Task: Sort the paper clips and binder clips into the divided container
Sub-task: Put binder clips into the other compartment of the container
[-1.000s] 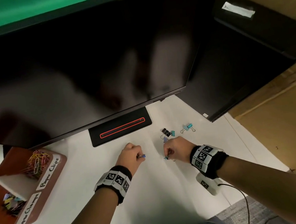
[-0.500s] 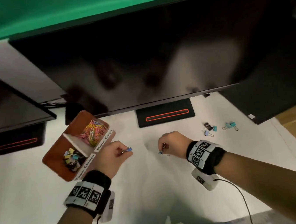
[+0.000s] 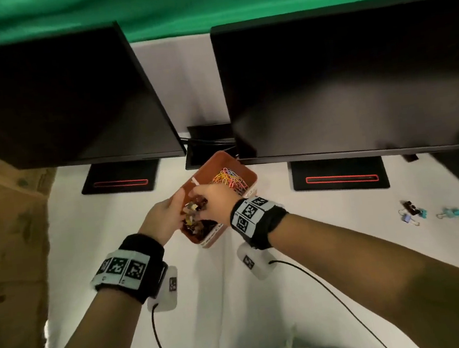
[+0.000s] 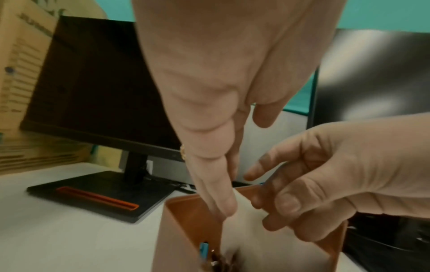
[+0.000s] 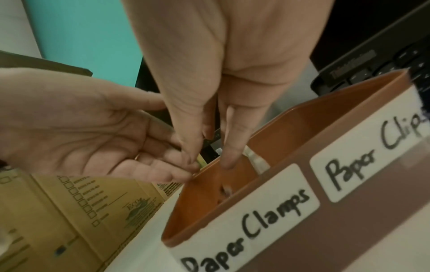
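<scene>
Brown divided container (image 3: pixel 246 173): two compartments; left hand (image 3: pixel 163 220), right hand (image 3: pixel 216 203) above, fingers loose, holding nothing.

One divided container (image 3: pixel 247 176), two compartments, two labels: "Paper Clamps" (image 5: pixel 246 228), "Paper Clips" (image 5: pixel 372 152). Paper clips (image 3: pixel 230 178) heaped in the far compartment, too tangled to count; binder clips (image 3: pixel 196 224) piled in the near one, also uncountable. About three loose binder clips (image 3: pixel 410 211) plus one teal one (image 3: pixel 452 214) right of the container. Two monitors (image 3: pixel 354 81), two stands (image 3: pixel 339 178). Two hands: left (image 3: pixel 165 219), right (image 3: pixel 215 200).
</scene>
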`<state>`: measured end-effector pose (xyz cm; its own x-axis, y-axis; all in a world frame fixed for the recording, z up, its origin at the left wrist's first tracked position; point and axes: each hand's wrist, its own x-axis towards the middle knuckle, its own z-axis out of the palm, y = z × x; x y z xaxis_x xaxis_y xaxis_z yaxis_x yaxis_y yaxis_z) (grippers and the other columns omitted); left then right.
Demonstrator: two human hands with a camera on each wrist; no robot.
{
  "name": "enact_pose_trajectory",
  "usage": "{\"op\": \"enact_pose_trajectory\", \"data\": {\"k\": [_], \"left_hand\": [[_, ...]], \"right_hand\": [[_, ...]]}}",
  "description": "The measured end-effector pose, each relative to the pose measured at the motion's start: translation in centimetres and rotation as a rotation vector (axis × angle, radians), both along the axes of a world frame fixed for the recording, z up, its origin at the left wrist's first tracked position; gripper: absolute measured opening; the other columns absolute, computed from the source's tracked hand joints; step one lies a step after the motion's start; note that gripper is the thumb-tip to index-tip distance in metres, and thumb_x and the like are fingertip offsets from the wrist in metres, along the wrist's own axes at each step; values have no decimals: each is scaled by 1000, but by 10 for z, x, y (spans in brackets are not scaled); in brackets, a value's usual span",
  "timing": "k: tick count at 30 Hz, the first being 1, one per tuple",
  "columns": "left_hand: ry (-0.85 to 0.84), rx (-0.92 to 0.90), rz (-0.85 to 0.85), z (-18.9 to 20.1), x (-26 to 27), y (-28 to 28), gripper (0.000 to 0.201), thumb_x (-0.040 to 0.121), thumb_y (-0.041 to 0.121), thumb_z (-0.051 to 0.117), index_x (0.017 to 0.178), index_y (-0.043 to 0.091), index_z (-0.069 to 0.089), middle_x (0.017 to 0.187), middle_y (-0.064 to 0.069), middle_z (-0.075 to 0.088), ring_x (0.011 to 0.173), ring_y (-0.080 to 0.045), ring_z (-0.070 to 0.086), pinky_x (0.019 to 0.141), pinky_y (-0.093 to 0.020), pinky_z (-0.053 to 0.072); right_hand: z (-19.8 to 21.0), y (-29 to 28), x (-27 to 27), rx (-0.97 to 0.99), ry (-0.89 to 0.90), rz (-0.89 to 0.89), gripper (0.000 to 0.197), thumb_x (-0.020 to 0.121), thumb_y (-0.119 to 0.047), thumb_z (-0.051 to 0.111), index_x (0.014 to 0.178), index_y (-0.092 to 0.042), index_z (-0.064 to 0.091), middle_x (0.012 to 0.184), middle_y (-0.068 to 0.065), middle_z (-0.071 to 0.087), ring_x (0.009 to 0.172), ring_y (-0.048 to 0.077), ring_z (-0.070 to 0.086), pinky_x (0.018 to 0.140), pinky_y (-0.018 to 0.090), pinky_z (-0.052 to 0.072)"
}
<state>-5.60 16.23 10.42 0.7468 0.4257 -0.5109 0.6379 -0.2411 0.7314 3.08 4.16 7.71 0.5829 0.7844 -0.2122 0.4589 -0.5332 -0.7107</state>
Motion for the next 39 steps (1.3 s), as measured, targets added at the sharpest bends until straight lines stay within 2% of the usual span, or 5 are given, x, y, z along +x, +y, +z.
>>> {"op": "enact_pose_trajectory", "data": {"k": [8,17,25,34,39], "left_hand": [[-243,165,-403,6,32,-87,26,93,36,49,109,20,62,106,6,63,97,-9,58,89,-30,47],[-161,159,-945,-50,105,-256,55,84,29,63,134,29,38,138,1,33,120,-18,47,100,-29,40],[-107,317,-1246,-99,146,-367,62,82,24,64,133,45,35,155,11,-4,143,-21,12,114,-38,27],[-150,399,-1254,-124,171,-407,45,76,18,66,117,28,52,146,10,33,130,-17,34,105,-29,34],[-221,363,-1134,-131,171,-409,37,73,13,68,108,23,58,127,10,51,115,-16,43,96,-20,33]], "right_hand": [[-17,-148,18,62,-28,-167,22,82,-18,67,104,-16,65,101,4,60,76,18,59,79,31,52],[-50,-391,50,-398,-87,-793,48,80,-25,68,126,-27,52,131,5,48,123,27,43,107,38,34],[-87,-474,62,-485,48,-747,53,86,-21,62,135,-28,45,149,3,31,136,25,31,115,33,27],[-100,-493,79,-309,83,-636,24,81,-11,64,105,-14,68,112,5,58,105,21,52,93,26,43],[-99,-494,87,-260,134,-602,16,77,-7,66,93,-10,67,89,-4,49,81,14,49,76,19,38]]}}
